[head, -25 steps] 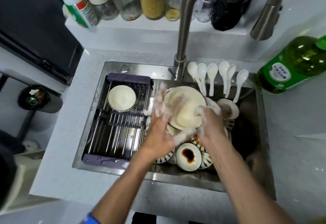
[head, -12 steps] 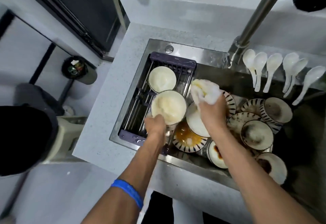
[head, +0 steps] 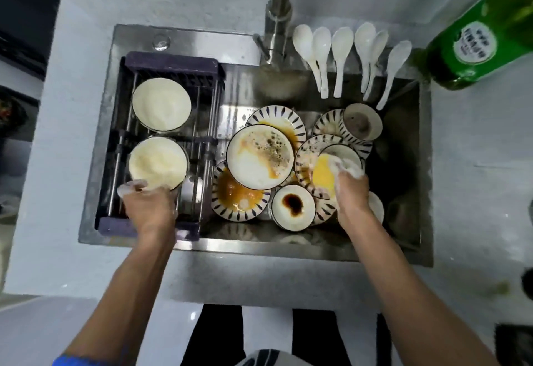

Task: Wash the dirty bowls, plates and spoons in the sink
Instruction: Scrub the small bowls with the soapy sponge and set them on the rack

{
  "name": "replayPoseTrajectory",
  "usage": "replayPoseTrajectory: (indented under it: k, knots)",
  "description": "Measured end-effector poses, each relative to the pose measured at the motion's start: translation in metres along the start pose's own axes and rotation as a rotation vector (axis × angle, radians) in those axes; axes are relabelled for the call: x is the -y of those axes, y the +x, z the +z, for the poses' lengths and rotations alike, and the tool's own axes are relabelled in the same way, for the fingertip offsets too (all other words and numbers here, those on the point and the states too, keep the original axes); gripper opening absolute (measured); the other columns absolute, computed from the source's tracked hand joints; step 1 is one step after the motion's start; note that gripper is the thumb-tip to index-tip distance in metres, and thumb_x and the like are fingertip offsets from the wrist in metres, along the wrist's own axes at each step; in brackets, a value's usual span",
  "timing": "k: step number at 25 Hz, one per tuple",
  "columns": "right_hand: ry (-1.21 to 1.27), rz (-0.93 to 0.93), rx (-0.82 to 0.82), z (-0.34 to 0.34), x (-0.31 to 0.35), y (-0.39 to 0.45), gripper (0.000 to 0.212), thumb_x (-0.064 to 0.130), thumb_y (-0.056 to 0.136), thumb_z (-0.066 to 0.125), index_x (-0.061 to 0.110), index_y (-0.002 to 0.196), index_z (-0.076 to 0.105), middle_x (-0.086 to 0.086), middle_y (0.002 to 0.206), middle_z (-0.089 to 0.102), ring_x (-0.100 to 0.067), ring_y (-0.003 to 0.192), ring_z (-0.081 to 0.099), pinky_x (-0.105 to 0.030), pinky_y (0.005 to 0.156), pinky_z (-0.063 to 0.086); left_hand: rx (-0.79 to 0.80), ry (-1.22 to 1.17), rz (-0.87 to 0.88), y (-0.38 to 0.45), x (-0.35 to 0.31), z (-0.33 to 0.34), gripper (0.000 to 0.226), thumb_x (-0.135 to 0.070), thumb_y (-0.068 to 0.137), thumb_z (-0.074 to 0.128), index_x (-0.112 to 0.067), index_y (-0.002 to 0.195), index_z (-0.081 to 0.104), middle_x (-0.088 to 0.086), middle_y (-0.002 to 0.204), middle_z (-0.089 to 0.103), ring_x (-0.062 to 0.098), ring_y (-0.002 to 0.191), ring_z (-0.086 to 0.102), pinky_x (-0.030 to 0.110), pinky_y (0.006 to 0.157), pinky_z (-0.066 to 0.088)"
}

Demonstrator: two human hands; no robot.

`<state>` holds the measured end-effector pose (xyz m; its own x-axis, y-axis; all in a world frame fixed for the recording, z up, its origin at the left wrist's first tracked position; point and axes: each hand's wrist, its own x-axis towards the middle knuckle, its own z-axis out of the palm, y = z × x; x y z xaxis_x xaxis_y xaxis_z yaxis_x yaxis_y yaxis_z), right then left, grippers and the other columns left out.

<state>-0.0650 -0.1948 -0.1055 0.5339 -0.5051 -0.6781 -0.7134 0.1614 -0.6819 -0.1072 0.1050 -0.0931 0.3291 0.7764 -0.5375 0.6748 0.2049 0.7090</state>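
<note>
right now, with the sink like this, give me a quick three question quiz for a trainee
1. True or false: two soapy bowls sit in the drying rack.
2. How many white spoons lie along the sink's back edge?
3. What is the right hand holding? A) a spoon B) a foamy yellow sponge C) the green bottle

Key
1. True: the far bowl sits alone, and the left hand grips the rim of the near bowl.
2. Six.
3. B, pressed against a patterned plate in the pile.
</note>
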Motion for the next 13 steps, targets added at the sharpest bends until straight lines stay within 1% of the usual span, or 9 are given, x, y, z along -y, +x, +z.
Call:
replayPoseTrajectory:
  k: [1, 3, 5, 6, 7, 9, 10, 11, 13]
  knots:
    - [0.034, -0.003, -0.031, -0.012, -0.001, 0.011, 0.028, 0.014, 0.095, 0.06, 0.008, 0.122, 0.063, -0.004, 0.111, 0.066, -0.021, 0.095, 0.062, -0.024, 0.063, 0.056, 0.061, 0.072, 0.098, -0.019, 0.004, 0.014, 0.023, -0.01, 0.085, 0.061, -0.02, 0.101, 0.048, 0.011, 0.09, 0.063, 0.018, 0.061, 0.056, 0.027, 0.049, 0.045]
    - [0.068, 0.009, -0.033, -0.027, -0.002, 0.027, 0.023, 0.013, 0.093, 0.06, 0.012, 0.115, 0.067, -0.004, 0.105, 0.067, -0.019, 0.087, 0.063, -0.034, 0.064, 0.06, 0.361, 0.263, 0.25, -0.061, 0.012, 0.065, 0.012, -0.014, 0.091, 0.059, -0.023, 0.099, 0.056, 0.007, 0.098, 0.068, 0.018, 0.071, 0.058, 0.027, 0.058, 0.047]
    - [0.047, -0.032, -0.028, -0.04, -0.008, 0.043, 0.017, 0.013, 0.09, 0.062, 0.017, 0.103, 0.072, -0.004, 0.107, 0.069, -0.016, 0.083, 0.064, -0.03, 0.058, 0.059, 0.714, 0.509, 0.363, -0.092, 0.03, 0.139, 0.015, -0.013, 0.095, 0.058, -0.027, 0.101, 0.062, 0.0, 0.109, 0.068, 0.014, 0.087, 0.062, 0.023, 0.07, 0.053]
    - [0.022, -0.068, -0.021, -0.046, -0.013, 0.05, 0.015, 0.014, 0.088, 0.063, 0.021, 0.096, 0.073, -0.003, 0.107, 0.071, -0.016, 0.084, 0.066, -0.028, 0.056, 0.057, 0.832, 0.582, 0.388, -0.105, 0.043, 0.177, 0.021, -0.013, 0.094, 0.059, -0.028, 0.107, 0.064, -0.001, 0.115, 0.068, 0.014, 0.095, 0.064, 0.026, 0.08, 0.056]
    - [-0.007, -0.102, -0.019, -0.052, -0.018, 0.056, 0.016, 0.014, 0.086, 0.064, 0.022, 0.095, 0.074, 0.0, 0.107, 0.072, -0.017, 0.087, 0.067, -0.026, 0.057, 0.056, 0.89, 0.635, 0.382, -0.112, 0.057, 0.21, 0.031, -0.014, 0.091, 0.06, -0.028, 0.119, 0.064, 0.0, 0.121, 0.068, 0.017, 0.102, 0.066, 0.03, 0.09, 0.056]
    - [-0.009, -0.113, -0.01, -0.063, -0.029, 0.06, 0.021, 0.011, 0.087, 0.065, 0.02, 0.103, 0.073, 0.005, 0.105, 0.073, -0.015, 0.09, 0.069, -0.031, 0.064, 0.06, 0.795, 0.661, 0.292, -0.111, 0.079, 0.258, 0.049, -0.012, 0.087, 0.059, -0.02, 0.135, 0.059, 0.004, 0.128, 0.067, 0.022, 0.116, 0.063, 0.033, 0.103, 0.05]
    - [0.012, -0.098, 0.005, -0.067, -0.033, 0.059, 0.022, 0.009, 0.087, 0.065, 0.019, 0.105, 0.073, 0.008, 0.104, 0.073, -0.014, 0.091, 0.069, -0.035, 0.07, 0.061, 0.739, 0.657, 0.221, -0.107, 0.086, 0.271, 0.051, -0.009, 0.086, 0.057, -0.015, 0.136, 0.058, 0.008, 0.129, 0.067, 0.025, 0.119, 0.062, 0.034, 0.103, 0.05]
    - [0.033, -0.083, 0.033, -0.069, -0.034, 0.055, 0.021, 0.008, 0.087, 0.066, 0.018, 0.105, 0.072, 0.009, 0.104, 0.072, -0.011, 0.092, 0.069, -0.035, 0.071, 0.061, 0.747, 0.658, 0.136, -0.102, 0.092, 0.277, 0.052, -0.005, 0.087, 0.055, -0.01, 0.138, 0.056, 0.012, 0.13, 0.066, 0.028, 0.118, 0.063, 0.034, 0.096, 0.055]
    - [0.104, -0.045, 0.08, -0.073, -0.031, 0.049, 0.019, 0.006, 0.089, 0.065, 0.019, 0.102, 0.072, 0.011, 0.109, 0.07, -0.004, 0.09, 0.068, -0.027, 0.065, 0.059, 0.909, 0.62, -0.02, -0.105, 0.092, 0.282, 0.056, 0.005, 0.091, 0.048, -0.007, 0.146, 0.044, 0.017, 0.133, 0.061, 0.032, 0.101, 0.067, 0.029, 0.064, 0.061]
